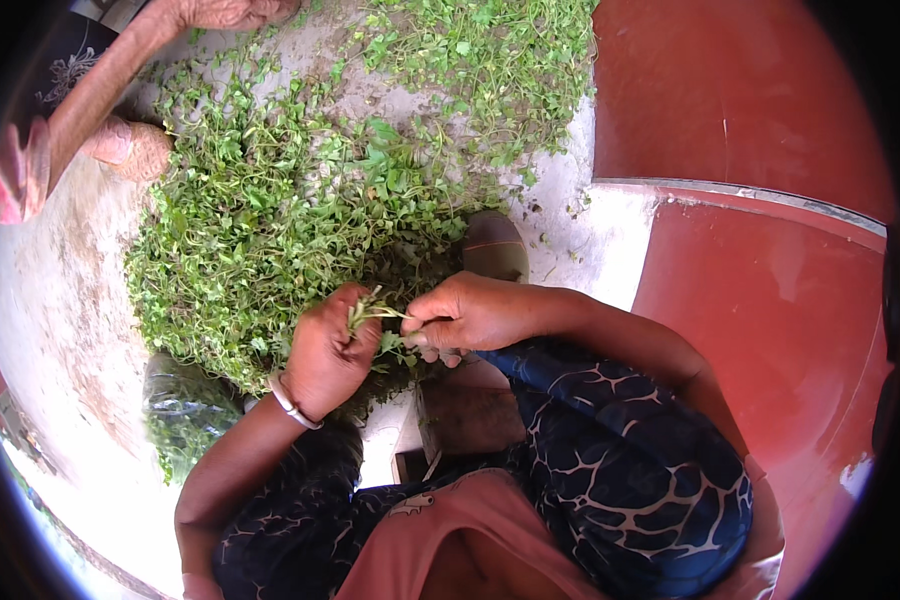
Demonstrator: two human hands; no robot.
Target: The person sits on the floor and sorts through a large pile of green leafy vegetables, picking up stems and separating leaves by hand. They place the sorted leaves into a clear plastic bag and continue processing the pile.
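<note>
My left hand (332,340), with a pale bangle at its wrist, is closed round a small bunch of green stems (368,312). From that bunch a thin stalk runs across to my right hand (460,312). The thumb and fingertips of my right hand pinch the stalk's end. Just below the stalk a few green leaves (392,345) hang between the two hands. Both hands are in front of my body, over the near edge of a wide heap of leafy greens (260,220). My palms and the lower part of the bunch are hidden.
More greens (480,60) lie spread at the back. Another person's forearm (110,80) and hand reach in at the far left. A dark shoe (495,245) stands beyond my right hand. Red panels (770,300) fill the right side. A greenish clear bag (190,415) is near my left forearm.
</note>
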